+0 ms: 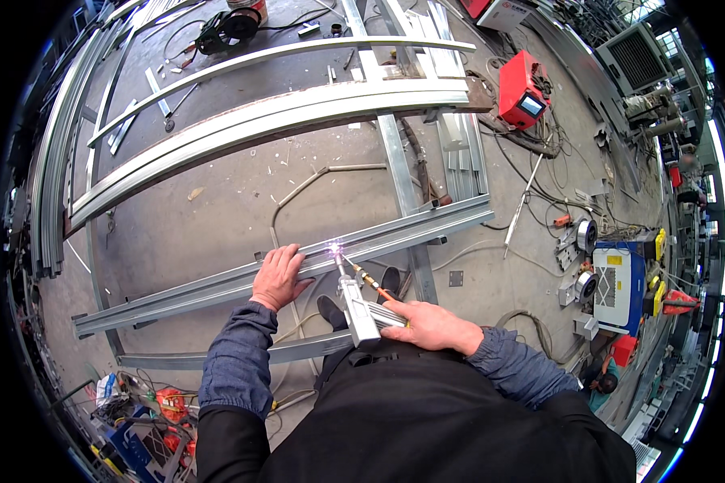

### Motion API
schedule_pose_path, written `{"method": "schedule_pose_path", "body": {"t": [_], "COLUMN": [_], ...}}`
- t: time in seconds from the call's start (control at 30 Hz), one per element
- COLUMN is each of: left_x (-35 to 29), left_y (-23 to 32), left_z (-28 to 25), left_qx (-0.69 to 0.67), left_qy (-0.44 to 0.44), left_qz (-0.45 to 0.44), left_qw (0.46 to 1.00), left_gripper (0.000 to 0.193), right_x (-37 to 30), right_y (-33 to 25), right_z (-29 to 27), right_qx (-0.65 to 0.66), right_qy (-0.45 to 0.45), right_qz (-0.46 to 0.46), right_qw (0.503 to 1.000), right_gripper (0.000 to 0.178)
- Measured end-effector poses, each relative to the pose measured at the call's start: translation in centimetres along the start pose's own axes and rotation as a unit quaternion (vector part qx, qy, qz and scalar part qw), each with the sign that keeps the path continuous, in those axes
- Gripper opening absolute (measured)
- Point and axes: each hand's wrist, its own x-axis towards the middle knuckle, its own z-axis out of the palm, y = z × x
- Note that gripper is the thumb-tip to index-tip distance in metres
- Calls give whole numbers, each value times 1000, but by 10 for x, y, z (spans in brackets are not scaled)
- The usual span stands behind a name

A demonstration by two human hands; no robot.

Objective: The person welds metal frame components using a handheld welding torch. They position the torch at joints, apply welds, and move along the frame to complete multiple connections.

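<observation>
My right hand [433,324] is closed around a grey handheld welding gun [358,311]. Its nozzle points away from me and meets a long galvanized steel profile [415,232] at a bright violet-white spark. A thin wire feed tube [368,278] with an orange-and-brass section runs alongside the nozzle to the spark. Left of the spark, my left hand [277,278] lies on the same profile, fingers over its top and thumb held apart. The profile crosses in front of me, over cross members of a steel frame [420,278].
Beyond lie more long steel profiles [242,133], with a stack [56,185] at far left. A red machine with a screen [525,90] stands at far right, cables trailing from it. A white-and-blue machine [618,288] is at right; another person [604,381] crouches below it.
</observation>
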Motion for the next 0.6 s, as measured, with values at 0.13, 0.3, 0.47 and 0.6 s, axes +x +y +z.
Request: {"method": "schedule_pose_path", "body": {"t": [0.13,0.3,0.47,0.6], "left_x": [-1,0,-1,0], "left_y": [-1,0,-2,-1], "left_z": [1,0,2,1], "left_qx": [2,1,1,5], "left_qy": [6,1,1,4], "left_qz": [3,-2,-4,-3], "left_qw": [1000,1000,1000,1000], "left_gripper": [78,78,80,83], "right_x": [1,1,0,-2], "right_y": [2,1,-1,-4], "right_z": [2,1,0,-3], "right_qx": [-4,1,0,3], "right_qy": [6,4,4,-1], "right_qz": [-2,-3,-1,7], "right_qw": [1000,1000,1000,1000], "right_gripper": [78,79,78,78]}}
